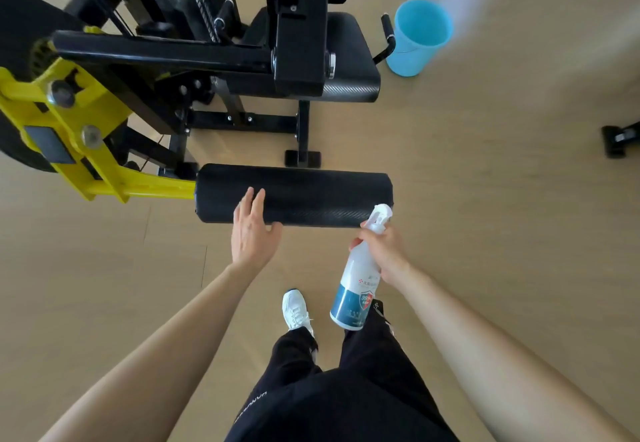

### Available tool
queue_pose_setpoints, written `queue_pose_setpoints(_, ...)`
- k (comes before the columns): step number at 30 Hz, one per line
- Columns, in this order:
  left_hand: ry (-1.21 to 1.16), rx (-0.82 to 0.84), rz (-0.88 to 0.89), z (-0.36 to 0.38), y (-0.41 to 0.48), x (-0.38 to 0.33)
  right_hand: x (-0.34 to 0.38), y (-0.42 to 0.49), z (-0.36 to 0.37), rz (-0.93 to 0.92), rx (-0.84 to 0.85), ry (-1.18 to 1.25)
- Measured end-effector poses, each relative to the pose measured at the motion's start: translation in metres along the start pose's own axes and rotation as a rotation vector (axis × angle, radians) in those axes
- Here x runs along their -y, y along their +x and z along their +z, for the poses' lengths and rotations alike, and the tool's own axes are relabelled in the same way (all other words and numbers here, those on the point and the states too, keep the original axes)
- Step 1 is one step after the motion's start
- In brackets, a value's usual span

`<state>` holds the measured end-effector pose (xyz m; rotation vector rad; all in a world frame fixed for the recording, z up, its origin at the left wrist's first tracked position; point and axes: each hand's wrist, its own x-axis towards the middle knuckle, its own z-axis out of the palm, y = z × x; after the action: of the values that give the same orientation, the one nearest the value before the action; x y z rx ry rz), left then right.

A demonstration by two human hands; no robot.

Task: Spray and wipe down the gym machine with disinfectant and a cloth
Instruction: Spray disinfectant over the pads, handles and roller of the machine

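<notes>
Left hand (251,233) at pad (311,192) edge, bottle (356,282) beside

Blk roller pad (294,194), blue bin (417,38)

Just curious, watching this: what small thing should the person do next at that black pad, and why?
Probably squeeze the trigger to mist the roller pad: the right hand grips the spray bottle with its nozzle close to the pad's right end, the left hand rests open on the pad, and no cloth is in view.

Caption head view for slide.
Right hand holds spray bottle at black roller pad; open left hand touches the pad.
</notes>
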<state>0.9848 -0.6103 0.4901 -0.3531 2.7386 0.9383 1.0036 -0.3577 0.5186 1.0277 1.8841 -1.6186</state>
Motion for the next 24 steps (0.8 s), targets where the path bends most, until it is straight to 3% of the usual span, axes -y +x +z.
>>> queue_pose_setpoints(5,0.336,0.16,0.054,0.001,0.033,0.028,0.002,0.0,-0.016,0.026,0.048,-0.011)
queue_pose_setpoints(11,0.464,0.229,0.075,0.017,0.0,0.063,-0.004,-0.008,-0.02,0.018,0.055,-0.091)
queue_pose_setpoints(14,0.454,0.332,-0.026,0.025,-0.026,0.086,-0.004,-0.016,-0.017,-0.006,0.074,-0.161)
queue_pose_setpoints(18,0.165,0.156,-0.265,0.011,-0.026,0.091,-0.003,-0.021,-0.012,-0.018,0.093,-0.209)
queue_pose_setpoints(22,-0.095,-0.137,-0.394,-0.018,0.008,0.079,0.0,-0.025,0.001,-0.085,0.131,-0.368)
queue_pose_setpoints(24,-0.186,-0.188,-0.452,-0.033,0.026,0.079,0.006,-0.031,0.011,-0.144,0.173,-0.437)
